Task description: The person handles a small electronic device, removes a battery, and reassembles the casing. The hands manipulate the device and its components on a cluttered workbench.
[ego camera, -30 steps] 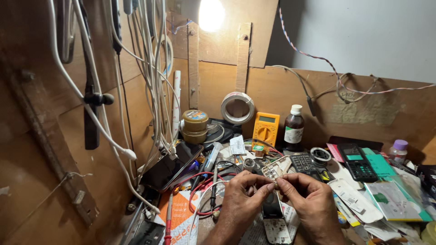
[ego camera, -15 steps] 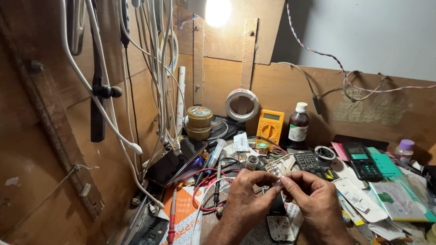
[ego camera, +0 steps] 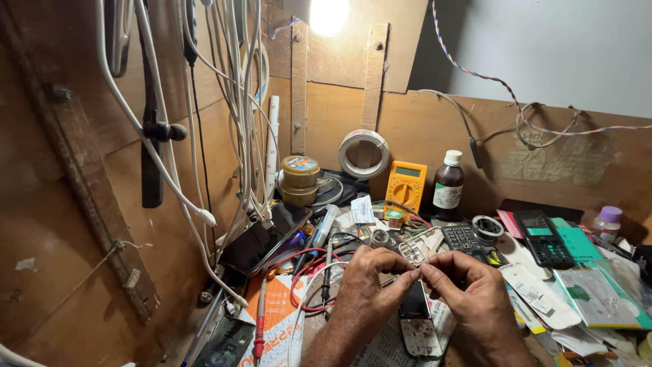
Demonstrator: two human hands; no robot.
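Note:
My left hand [ego camera: 367, 289] and my right hand [ego camera: 468, 292] meet over the cluttered bench, their fingertips pinched together on one tiny part [ego camera: 418, 272] too small to make out. Directly below the fingers lies an opened phone body [ego camera: 415, 323] on newspaper. A pale phone frame [ego camera: 421, 246] rests just behind the fingertips, beside a dark keypad [ego camera: 462, 238].
A yellow multimeter [ego camera: 405, 187], brown bottle [ego camera: 448, 187], solder tins [ego camera: 299, 180] and a tape roll [ego camera: 363, 153] stand at the back wall. A smartphone [ego camera: 265, 238] leans at left under hanging white cables [ego camera: 238, 102]. Red and black probes [ego camera: 259, 319] lie in front; a black keypad phone [ego camera: 543, 238] and papers lie right.
The view has shifted slightly up and left. Both hands stay pinched together in the same spot with only small finger movement.

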